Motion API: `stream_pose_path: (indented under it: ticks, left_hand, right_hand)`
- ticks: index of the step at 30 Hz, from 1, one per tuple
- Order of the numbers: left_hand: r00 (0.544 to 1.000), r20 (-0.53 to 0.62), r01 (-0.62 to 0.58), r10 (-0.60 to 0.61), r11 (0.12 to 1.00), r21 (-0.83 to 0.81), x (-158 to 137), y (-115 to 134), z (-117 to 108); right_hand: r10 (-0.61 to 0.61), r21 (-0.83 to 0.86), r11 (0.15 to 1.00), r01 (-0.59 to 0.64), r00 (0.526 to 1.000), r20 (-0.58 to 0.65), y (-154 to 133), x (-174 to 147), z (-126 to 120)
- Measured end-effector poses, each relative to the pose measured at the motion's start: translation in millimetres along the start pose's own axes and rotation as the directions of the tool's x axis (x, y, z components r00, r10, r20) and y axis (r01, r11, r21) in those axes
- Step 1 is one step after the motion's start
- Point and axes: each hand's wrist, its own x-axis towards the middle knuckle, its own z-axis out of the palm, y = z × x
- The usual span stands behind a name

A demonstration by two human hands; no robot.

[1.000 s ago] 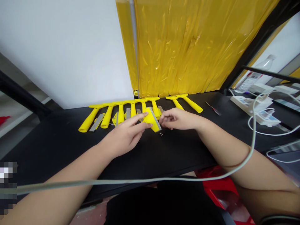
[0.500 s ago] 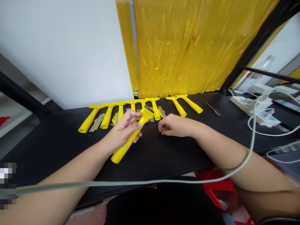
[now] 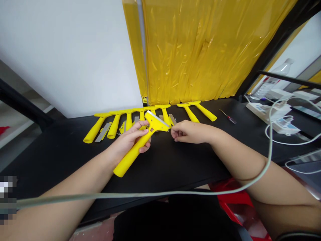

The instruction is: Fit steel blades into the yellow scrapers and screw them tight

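My left hand [image 3: 136, 135] is closed round the neck of a yellow scraper [image 3: 130, 154], held up above the black table. The scraper's wide head, with a metal blade along its far edge, faces up and to the right, and its round handle end points down toward me. Just right of that head, my right hand [image 3: 187, 131] rests low over the table with its fingers curled in. Whatever lies inside those fingers, if anything, is hidden. Behind both hands, several yellow scraper handles [image 3: 114, 126] lie in a row, with metal blade pieces [image 3: 103, 132] among them.
A small screwdriver [image 3: 228, 116] lies on the black table [image 3: 170, 167] to the right. Farther right are a white power strip [image 3: 273, 117] and a plastic bottle [image 3: 274, 78]. A pale cable [image 3: 160, 193] crosses in front of my forearms. Yellow sheeting [image 3: 200, 50] hangs behind.
My left hand has turned the scraper so its broad flat face shows, and its handle end has dropped slightly left. My right hand has hardly moved.
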Motion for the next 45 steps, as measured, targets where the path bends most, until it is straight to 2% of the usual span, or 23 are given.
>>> stream_pose_path:
  ticks: [2, 7, 9, 14, 19, 22, 24, 29, 32, 35, 37, 39, 41, 42, 43, 45]
  left_hand:
    - [1.0, -0.001, -0.001, 0.001, 1.0, -0.008, 1.2, -0.6, -1.0]
    - [1.0, -0.015, 0.006, -0.006, 1.0, 0.003, -0.2, 1.0, 2.4]
    - [1.0, -0.01, 0.02, -0.019, 0.999, 0.028, -2.7, 2.8, 5.5]
    - [0.999, -0.016, 0.034, -0.033, 0.996, 0.078, -9.1, 6.5, 13.9]
    - [0.999, -0.023, 0.024, -0.023, 0.998, 0.056, -9.1, 2.7, 15.3]
    - [1.0, -0.017, 0.006, -0.004, 0.995, 0.096, -9.3, 0.0, 14.6]
    - [1.0, 0.005, -0.009, 0.009, 0.992, 0.128, -10.4, -0.8, 14.1]
    - [0.998, 0.059, 0.0, -0.009, 0.989, 0.146, -13.6, 0.2, 14.5]
    - [0.999, 0.041, 0.007, -0.011, 0.996, 0.094, -13.8, 0.7, 16.0]
    - [1.0, 0.008, 0.023, -0.023, 0.997, 0.073, -13.3, 1.4, 16.8]
    - [0.999, 0.007, 0.031, -0.032, 0.997, 0.072, -13.3, 2.5, 16.9]
    - [0.999, 0.011, 0.029, -0.03, 0.998, 0.064, -13.5, 4.0, 16.8]
    - [1.0, -0.009, 0.017, -0.016, 0.999, 0.05, -13.2, 5.6, 16.6]
    - [1.0, -0.025, 0.009, -0.008, 0.999, 0.042, -12.8, 6.2, 16.4]
    - [0.999, -0.039, 0.004, -0.003, 0.999, 0.036, -12.2, 6.7, 16.1]
    - [0.999, -0.052, 0.001, 0.001, 1.0, 0.025, -10.8, 7.2, 14.9]
  right_hand:
    - [0.005, 0.075, 0.997, -0.002, 0.999, -0.037, -0.7, -3.2, -4.7]
    - [0.017, 0.4, 0.911, 0.1, 0.96, -0.279, -3.3, -2.7, -3.1]
    - [0.025, 0.447, 0.887, 0.119, 0.953, -0.303, -4.9, 0.8, 3.2]
    - [-0.026, 0.4, 0.9, 0.176, 0.935, -0.353, -6.1, 10.1, 17.5]
    - [-0.102, 0.296, 0.927, 0.232, 0.913, -0.396, -5.8, 14.1, 19.2]
    - [-0.105, 0.273, 0.934, 0.232, 0.906, -0.409, -7.1, 15.2, 18.9]
    - [-0.07, 0.334, 0.917, 0.219, 0.912, -0.404, -8.0, 15.8, 18.9]
    - [0.07, 0.636, 0.759, 0.137, 0.955, -0.29, -4.8, 17.5, 19.3]
    - [0.116, 0.721, 0.689, 0.07, 0.972, -0.206, -0.7, 19.8, 21.6]
    - [0.142, 0.731, 0.681, 0.049, 0.97, -0.198, 0.2, 20.8, 21.3]
    - [0.15, 0.701, 0.71, 0.063, 0.96, -0.238, 0.7, 17.8, 14.5]
    - [0.163, 0.619, 0.781, 0.085, 0.929, -0.332, 6.1, 9.6, -0.5]
    - [0.199, 0.463, 0.885, 0.055, 0.854, -0.48, 20.1, -4.9, -23.4]
    - [0.237, 0.374, 0.927, -0.006, 0.783, -0.575, 30.8, -14.6, -36.8]
    - [0.287, 0.292, 0.949, -0.116, 0.701, -0.653, 43.5, -25.5, -50.5]
    - [0.409, 0.203, 0.892, -0.404, 0.528, -0.744, 72.8, -49.8, -75.9]
